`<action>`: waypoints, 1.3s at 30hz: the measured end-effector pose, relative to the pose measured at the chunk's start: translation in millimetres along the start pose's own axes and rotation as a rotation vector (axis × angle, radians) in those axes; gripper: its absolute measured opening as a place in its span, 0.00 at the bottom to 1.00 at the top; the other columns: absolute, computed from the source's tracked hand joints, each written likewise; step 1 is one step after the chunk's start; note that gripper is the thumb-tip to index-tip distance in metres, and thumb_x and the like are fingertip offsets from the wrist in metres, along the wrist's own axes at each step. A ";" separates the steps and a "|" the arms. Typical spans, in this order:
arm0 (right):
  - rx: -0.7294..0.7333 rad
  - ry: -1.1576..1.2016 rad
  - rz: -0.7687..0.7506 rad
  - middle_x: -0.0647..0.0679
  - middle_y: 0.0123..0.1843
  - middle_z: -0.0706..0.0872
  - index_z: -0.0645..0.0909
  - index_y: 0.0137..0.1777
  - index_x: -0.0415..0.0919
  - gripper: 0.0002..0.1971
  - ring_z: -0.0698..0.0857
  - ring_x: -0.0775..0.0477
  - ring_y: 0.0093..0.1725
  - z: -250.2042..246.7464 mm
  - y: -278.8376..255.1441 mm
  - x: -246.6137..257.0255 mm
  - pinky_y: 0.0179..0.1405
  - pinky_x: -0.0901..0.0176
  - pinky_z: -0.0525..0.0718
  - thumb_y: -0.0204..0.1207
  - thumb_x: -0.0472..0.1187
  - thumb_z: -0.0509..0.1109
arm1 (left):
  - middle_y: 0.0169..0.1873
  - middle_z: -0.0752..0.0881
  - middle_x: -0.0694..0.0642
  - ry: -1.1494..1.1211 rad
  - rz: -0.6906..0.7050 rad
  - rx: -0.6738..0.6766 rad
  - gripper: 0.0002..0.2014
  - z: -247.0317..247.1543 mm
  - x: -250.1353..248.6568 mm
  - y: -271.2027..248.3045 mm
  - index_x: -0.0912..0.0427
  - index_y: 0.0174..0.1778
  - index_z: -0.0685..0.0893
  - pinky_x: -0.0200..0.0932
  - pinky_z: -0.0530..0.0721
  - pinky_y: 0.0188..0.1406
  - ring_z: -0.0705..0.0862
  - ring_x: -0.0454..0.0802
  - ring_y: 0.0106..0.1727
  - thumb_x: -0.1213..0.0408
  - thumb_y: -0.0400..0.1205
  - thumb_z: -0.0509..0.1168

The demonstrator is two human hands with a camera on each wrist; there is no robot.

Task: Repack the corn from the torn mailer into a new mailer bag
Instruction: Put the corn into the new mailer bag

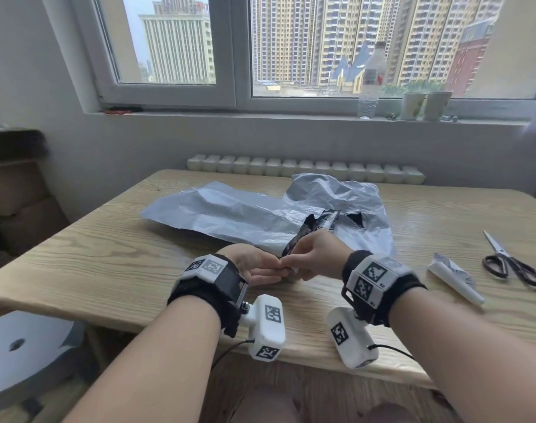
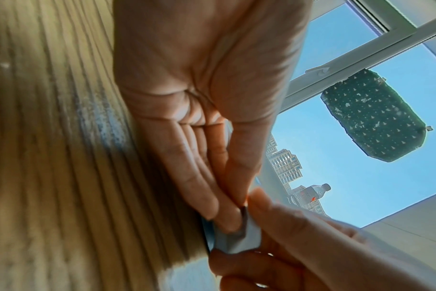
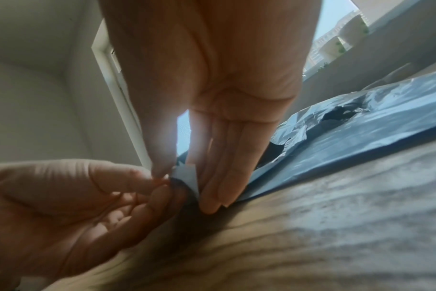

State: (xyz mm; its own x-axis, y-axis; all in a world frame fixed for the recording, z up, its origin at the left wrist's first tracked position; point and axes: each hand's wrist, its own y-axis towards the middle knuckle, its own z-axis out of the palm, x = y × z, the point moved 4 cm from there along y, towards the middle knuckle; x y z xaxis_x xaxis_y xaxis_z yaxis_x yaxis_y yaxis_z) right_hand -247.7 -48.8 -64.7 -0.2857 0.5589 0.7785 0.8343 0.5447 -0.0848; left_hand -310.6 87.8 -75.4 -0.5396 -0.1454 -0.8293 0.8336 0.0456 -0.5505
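Note:
Two grey mailers lie overlapped on the wooden table [image 1: 107, 264]. The smoother mailer [image 1: 217, 212] is on the left. The crumpled torn mailer [image 1: 346, 193] [image 3: 386, 122] on the right has a dark hole [image 1: 355, 218] [image 3: 344, 112]. My left hand [image 1: 282, 270] [image 2: 224, 216] [image 3: 152, 187] and right hand [image 1: 292, 262] [image 3: 184, 187] [image 2: 274, 222] meet at the near edge, and both pinch one small grey flap [image 2: 236, 242] [image 3: 187, 175] with a dark lining [image 1: 303, 236]. I cannot tell which mailer the flap belongs to. No corn shows plainly.
Scissors [image 1: 511, 264] and a cut-off plastic strip [image 1: 456, 279] lie at the table's right. A water bottle [image 1: 372, 80] and two cups [image 1: 425, 105] stand on the windowsill. A white stool [image 1: 25, 352] and cardboard boxes [image 1: 13, 193] are on the left.

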 end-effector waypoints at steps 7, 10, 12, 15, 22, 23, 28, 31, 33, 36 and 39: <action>0.026 0.115 0.074 0.38 0.35 0.89 0.86 0.40 0.29 0.10 0.89 0.49 0.30 1.2 -0.5 0.9 0.38 0.57 0.91 0.73 0.38 0.75 | 0.29 0.91 0.59 0.041 0.000 -0.015 0.03 -1.6 0.8 -0.2 0.70 0.44 0.85 0.37 0.89 0.36 0.91 0.47 0.28 0.78 0.79 0.67; 0.045 0.099 0.099 0.39 0.32 0.88 0.83 0.34 0.34 0.11 0.89 0.48 0.30 3.4 -0.2 2.5 0.35 0.57 0.90 0.75 0.39 0.73 | 0.29 0.91 0.58 0.084 0.019 -0.021 0.04 -1.4 0.8 0.5 0.69 0.45 0.86 0.36 0.89 0.35 0.91 0.46 0.28 0.78 0.79 0.67; 0.071 0.099 0.121 0.39 0.31 0.88 0.82 0.34 0.34 0.11 0.89 0.46 0.31 5.7 -0.2 2.5 0.35 0.57 0.91 0.76 0.39 0.72 | 0.28 0.91 0.57 0.112 0.029 -0.023 0.04 -0.9 0.7 1.3 0.68 0.43 0.86 0.35 0.89 0.34 0.91 0.45 0.28 0.78 0.79 0.67; 0.093 0.090 0.135 0.37 0.33 0.88 0.83 0.33 0.33 0.09 0.90 0.47 0.31 7.7 -0.1 3.2 0.35 0.59 0.91 0.74 0.36 0.72 | 0.27 0.91 0.58 0.126 0.030 -0.033 0.04 -0.9 0.6 1.7 0.68 0.42 0.86 0.35 0.89 0.33 0.90 0.46 0.27 0.79 0.79 0.67; 0.110 0.083 0.151 0.38 0.32 0.88 0.82 0.33 0.33 0.09 0.88 0.51 0.26 9.7 0.7 3.7 0.31 0.61 0.90 0.75 0.29 0.67 | 0.27 0.90 0.59 0.130 0.007 -0.056 0.05 0.4 0.4 -2.4 0.69 0.39 0.85 0.37 0.89 0.34 0.90 0.46 0.26 0.77 0.79 0.66; 0.114 0.080 0.152 0.40 0.30 0.87 0.81 0.33 0.33 0.10 0.88 0.51 0.26 10.3 1.0 3.6 0.30 0.62 0.89 0.76 0.29 0.66 | 0.26 0.90 0.59 0.133 0.001 -0.056 0.06 1.4 -0.2 -3.1 0.68 0.38 0.85 0.37 0.89 0.34 0.89 0.46 0.25 0.77 0.79 0.65; 0.094 0.052 0.158 0.40 0.32 0.84 0.78 0.31 0.34 0.13 0.84 0.48 0.29 6.8 -0.1 6.7 0.27 0.65 0.86 0.77 0.28 0.62 | 0.27 0.90 0.59 0.171 -0.024 -0.112 0.07 -1.0 0.9 -4.6 0.68 0.43 0.84 0.39 0.89 0.34 0.90 0.47 0.27 0.75 0.78 0.60; 0.056 0.061 0.156 0.40 0.32 0.83 0.78 0.30 0.34 0.14 0.83 0.48 0.29 -0.6 1.8 7.5 0.27 0.66 0.84 0.78 0.29 0.61 | 0.29 0.91 0.60 0.149 -0.011 -0.147 0.05 -7.6 0.6 -3.3 0.68 0.43 0.84 0.40 0.90 0.36 0.91 0.50 0.30 0.72 0.77 0.63; 0.047 0.039 0.140 0.43 0.31 0.84 0.80 0.31 0.35 0.13 0.84 0.47 0.31 -1.6 3.1 9.0 0.31 0.63 0.87 0.78 0.30 0.63 | 0.30 0.91 0.59 0.197 -0.020 -0.111 0.10 -5.2 -0.8 -3.7 0.66 0.44 0.85 0.41 0.89 0.42 0.90 0.49 0.31 0.61 0.78 0.69; 0.067 0.022 0.122 0.45 0.30 0.84 0.80 0.32 0.37 0.13 0.84 0.47 0.31 2.3 3.4 12.2 0.30 0.63 0.86 0.78 0.33 0.65 | 0.30 0.90 0.59 0.220 -0.018 -0.070 0.18 2.5 -3.6 -2.9 0.64 0.43 0.83 0.39 0.89 0.38 0.90 0.47 0.31 0.49 0.77 0.71; 0.066 0.008 0.135 0.46 0.29 0.83 0.79 0.31 0.37 0.14 0.83 0.50 0.29 0.7 2.8 11.7 0.28 0.64 0.85 0.79 0.33 0.63 | 0.24 0.89 0.56 0.190 -0.007 -0.064 0.08 7.3 -4.3 -3.3 0.64 0.41 0.83 0.34 0.88 0.32 0.89 0.43 0.24 0.62 0.80 0.70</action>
State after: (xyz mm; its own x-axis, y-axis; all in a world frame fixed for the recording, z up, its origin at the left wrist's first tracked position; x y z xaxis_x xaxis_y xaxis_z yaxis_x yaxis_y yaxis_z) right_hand -249.0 -40.3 -56.4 -0.1687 0.6252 0.7621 0.8323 0.5045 -0.2296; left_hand -310.2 81.0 -69.3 -0.5631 0.0430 -0.8253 0.8238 0.1084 -0.5564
